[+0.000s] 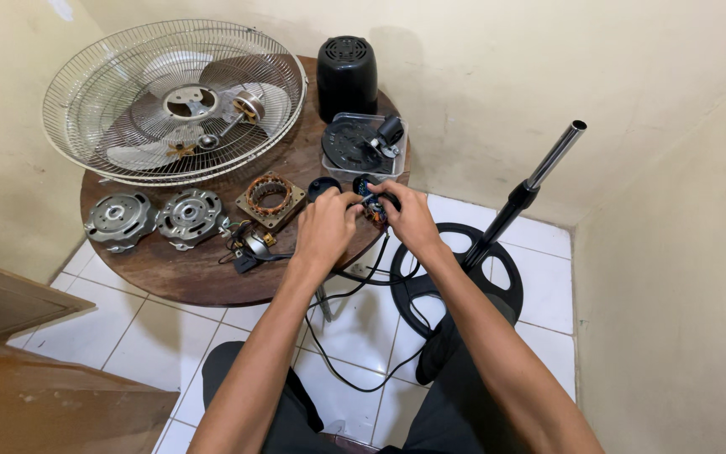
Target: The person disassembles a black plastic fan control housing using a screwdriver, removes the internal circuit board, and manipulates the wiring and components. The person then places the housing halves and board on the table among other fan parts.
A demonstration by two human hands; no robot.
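Right, both hands pinch the small switch block (373, 202): left hand (327, 225) steadies, right hand (412, 217) grips; keep its wires (355, 277) slack, table edge (212, 290) supports wrists.

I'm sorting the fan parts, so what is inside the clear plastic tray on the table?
The clear plastic tray holds a round black ribbed fan part and a small black knob-like piece. Anything beneath them is covered.

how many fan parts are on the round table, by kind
wire fan guard: 1
fan blade, under the guard: 1
grey motor end covers: 2
copper-wound stator: 1
black motor housing: 1
clear tray of black parts: 1
small wired part held in both hands: 1
total: 8
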